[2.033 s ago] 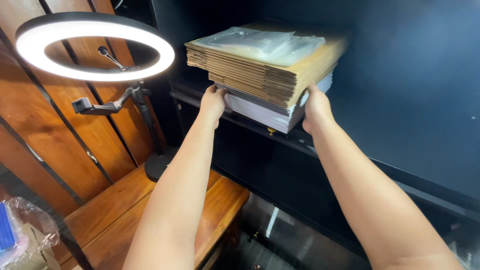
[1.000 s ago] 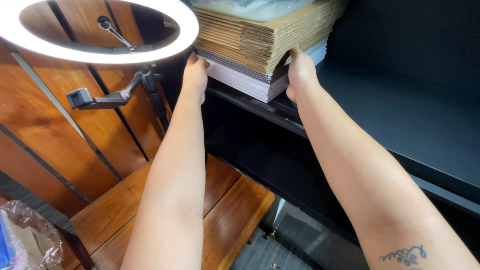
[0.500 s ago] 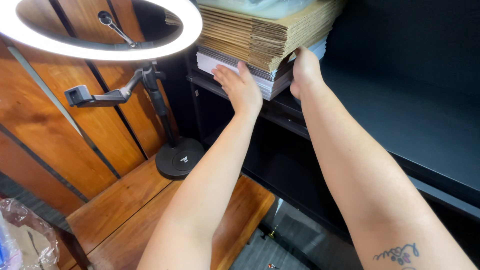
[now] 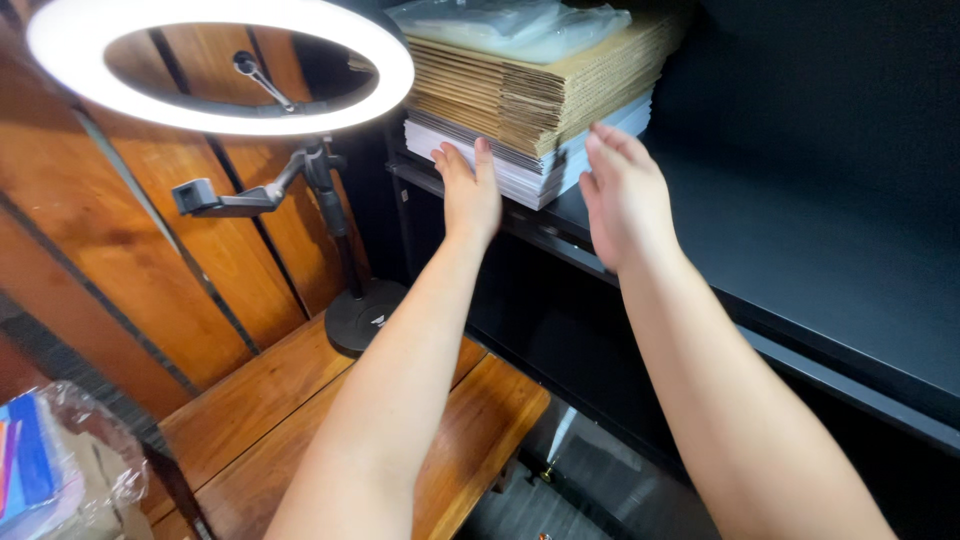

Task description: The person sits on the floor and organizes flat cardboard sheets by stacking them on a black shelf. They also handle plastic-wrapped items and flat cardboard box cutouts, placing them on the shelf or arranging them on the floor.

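I see both of my hands up at the tall stack of flat brown cardboard sheets (image 4: 530, 85). It sits on the black shelf (image 4: 800, 240), near the shelf's left end, with a thinner pile of white sheets (image 4: 520, 165) under it and a clear plastic bag (image 4: 510, 25) on top.

My left hand (image 4: 470, 190) is open and flat, and its fingertips touch the front edge of the white pile. My right hand (image 4: 625, 195) is open too, fingers spread, just beside the corner of the stack. I cannot tell if it touches. Neither hand holds anything.

I think I am at the step of getting my hands set on the stack. A good hold would need a hand on each side, because the stack looks heavy and could slide apart.

The round glowing ring light on its black stand (image 4: 215, 70) is near my left arm.
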